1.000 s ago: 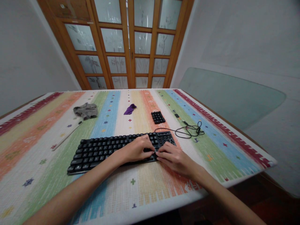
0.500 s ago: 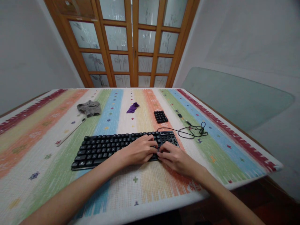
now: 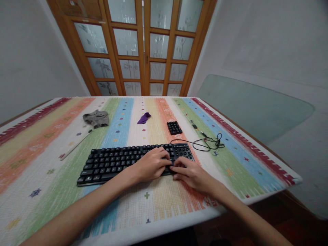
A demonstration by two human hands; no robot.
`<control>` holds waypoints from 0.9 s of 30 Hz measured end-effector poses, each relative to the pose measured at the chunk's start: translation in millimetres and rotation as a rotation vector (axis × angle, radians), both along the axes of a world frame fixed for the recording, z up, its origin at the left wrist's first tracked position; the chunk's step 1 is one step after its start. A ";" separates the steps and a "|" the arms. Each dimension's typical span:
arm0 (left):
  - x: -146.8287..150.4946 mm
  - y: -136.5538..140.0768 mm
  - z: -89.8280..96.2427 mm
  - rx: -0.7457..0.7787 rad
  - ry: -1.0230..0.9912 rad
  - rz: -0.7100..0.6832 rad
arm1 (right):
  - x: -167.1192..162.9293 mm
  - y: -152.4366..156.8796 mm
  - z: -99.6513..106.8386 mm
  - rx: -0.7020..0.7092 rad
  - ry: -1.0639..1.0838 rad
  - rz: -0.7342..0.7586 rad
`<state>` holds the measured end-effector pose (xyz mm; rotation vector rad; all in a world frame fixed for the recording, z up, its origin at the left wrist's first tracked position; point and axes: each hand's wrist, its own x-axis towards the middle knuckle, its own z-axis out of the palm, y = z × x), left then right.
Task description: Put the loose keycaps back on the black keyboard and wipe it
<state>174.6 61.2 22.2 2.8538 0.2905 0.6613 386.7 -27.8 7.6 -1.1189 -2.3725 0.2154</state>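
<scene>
Lying near the middle of the bench (image 3: 128,212), a black keyboard (image 3: 112,162) stretches from left to right, its right end under and just beyond the hands. The left hand (image 3: 153,164) rests over the right part of the keys, fingers bent and drawn partly together; the right hand (image 3: 191,174) comes in from the near right, its fingers likewise curled, with the fingertips of both close together at the near edge of the number-pad section. Whether either pinches something small between the fingertips cannot be told. Beyond the right end lies a block of black keys (image 3: 174,127), apart from the keyboard, and a thin black cable (image 3: 205,147) runs from the far edge into a loose tangle to the right, with a small black piece (image 3: 194,126) just past it. Far left are a crumpled grey cloth (image 3: 96,119) and a slim pale brush (image 3: 77,144) with a dark head; a purple cloth (image 3: 144,118) lies far, near the middle. A striped, multicoloured tablecloth (image 3: 38,171) covers the bench. Behind stand wooden doors (image 3: 142,75) with patterned glass panes, between pale walls (image 3: 269,37), the right one bearing a greenish panel (image 3: 251,102).
</scene>
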 end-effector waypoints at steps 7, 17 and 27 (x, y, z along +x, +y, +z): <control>3.1 -8.8 -3.2 -0.066 -0.006 0.014 | 1.2 1.2 -10.6 0.062 0.240 -0.104; -1.0 -13.1 -6.7 -0.119 -0.027 0.013 | -5.4 15.0 11.7 -0.061 0.023 -0.046; 4.4 -15.4 -6.5 -0.063 0.041 -0.028 | -6.5 12.6 5.1 -0.123 0.123 -0.169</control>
